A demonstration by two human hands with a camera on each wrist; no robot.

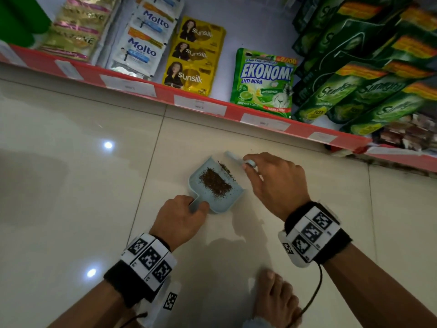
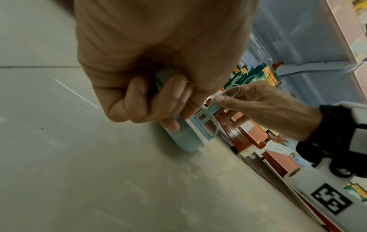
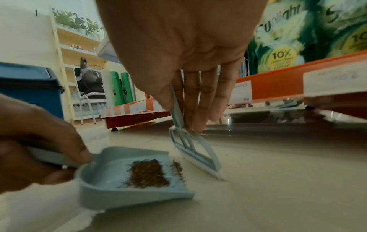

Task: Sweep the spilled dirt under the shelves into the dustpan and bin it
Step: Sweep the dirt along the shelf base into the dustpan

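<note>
While I crouch on the tile floor (image 1: 71, 185) by the bottom shelf (image 1: 212, 107), my left hand (image 1: 182, 216) curls round the handle of the little blue dustpan (image 3: 111, 185) and holds it flat on the floor; my right hand (image 1: 279, 185) pinches the thin handle of the small brush (image 3: 195, 155) between thumb and fingers, and the other fingers hang down straight beside it; most of the dirt (image 3: 148, 174) is already a brown heap inside the pan; one thin line of dirt (image 3: 177, 169) lies right at the open lip of the pan, between the lip and the brush; the brush stands tilted with its bristle edge down on the floor, just beside that line, on the shelf side of it; the bristle edge runs the same way as the lip and the line of dirt, so they lie side by side; I think this matters most, because the next push should go from the brush toward the pan and toward my left hand; my right hand is the nearer one to that last line; a few tiny dark specks (image 2: 81, 103) sit on the floor past the pan; a blue bin (image 3: 29, 87) stands off behind my left hand, well apart from the pan; I think the sweeping is almost done and the trip to the bin has not begun.
</note>
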